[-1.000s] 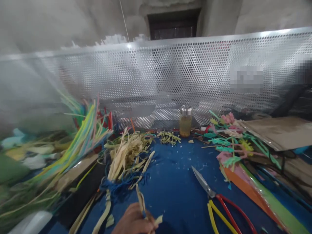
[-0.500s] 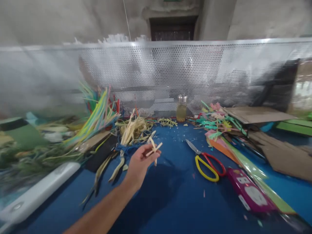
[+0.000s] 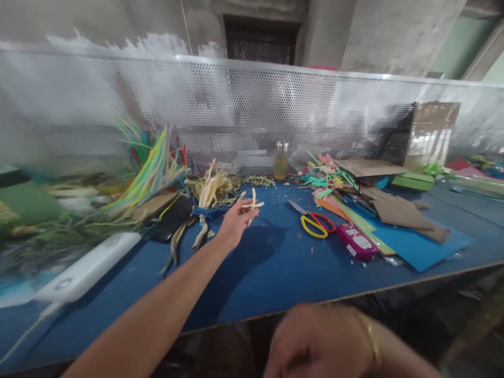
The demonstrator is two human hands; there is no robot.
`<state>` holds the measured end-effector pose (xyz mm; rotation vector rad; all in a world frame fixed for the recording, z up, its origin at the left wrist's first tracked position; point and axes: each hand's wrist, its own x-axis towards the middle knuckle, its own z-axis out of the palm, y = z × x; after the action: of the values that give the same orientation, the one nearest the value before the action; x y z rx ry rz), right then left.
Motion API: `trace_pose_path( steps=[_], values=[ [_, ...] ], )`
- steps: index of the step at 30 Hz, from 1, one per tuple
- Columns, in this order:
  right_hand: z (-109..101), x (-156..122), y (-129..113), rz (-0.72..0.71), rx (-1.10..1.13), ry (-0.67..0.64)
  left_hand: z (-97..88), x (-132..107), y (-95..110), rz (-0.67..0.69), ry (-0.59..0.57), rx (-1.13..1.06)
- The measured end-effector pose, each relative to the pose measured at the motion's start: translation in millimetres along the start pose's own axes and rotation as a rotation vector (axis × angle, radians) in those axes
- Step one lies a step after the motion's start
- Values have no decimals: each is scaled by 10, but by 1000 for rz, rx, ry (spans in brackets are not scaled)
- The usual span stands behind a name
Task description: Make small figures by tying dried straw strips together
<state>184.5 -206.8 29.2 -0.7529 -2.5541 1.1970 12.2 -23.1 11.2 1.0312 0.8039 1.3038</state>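
Observation:
My left hand (image 3: 235, 224) reaches out over the blue table, fingers closed in a pinch. They grip a small cross of pale dried-leaf strips (image 3: 254, 203), held a little above the tabletop. Just left of that hand lies a bundle of dried pale strips (image 3: 212, 191), tied with blue string. At the bottom edge my right hand (image 3: 315, 341), with a gold bangle on its wrist, is smeared by motion. Its fingers are mostly hidden, so whether it holds anything is unclear. Scissors (image 3: 314, 227) with one red and one yellow handle lie partly open to the right of the cross.
A purple case (image 3: 356, 241) lies beside the scissors. Cardboard (image 3: 397, 207) and blue paper (image 3: 423, 247) cover the right side. Behind stand a glass jar (image 3: 281, 164) and a perforated metal panel (image 3: 260, 100). Leftward are colourful stems (image 3: 151, 165) and a white power strip (image 3: 92, 265).
The view has pulled back and swung right, showing the table's front edge. My right hand has come into view at the bottom. My left hand still pinches the cross of strips.

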Motion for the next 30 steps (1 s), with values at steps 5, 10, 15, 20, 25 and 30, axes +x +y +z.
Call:
trace_pose_path(
  steps=[5,10,15,20,25,30],
  values=[
    [-1070,411,327,81,-5,700,-19,-1,21,-72,-78,-35],
    [-1442,1127,988,227,-84,878,-56,19,82,-62,-50,-46],
    [-1374,1432,1136,155,104,848,-93,76,137,-39,-111,28],
    [-1314,1485,1116,43,342,916,-102,98,131,1,-111,137],
    [-1195,1491,1178,4,523,967,-114,92,114,-3,-94,188],
    [-1181,1454,1184,-29,516,1020,-135,104,112,3,-124,243]
  ],
)
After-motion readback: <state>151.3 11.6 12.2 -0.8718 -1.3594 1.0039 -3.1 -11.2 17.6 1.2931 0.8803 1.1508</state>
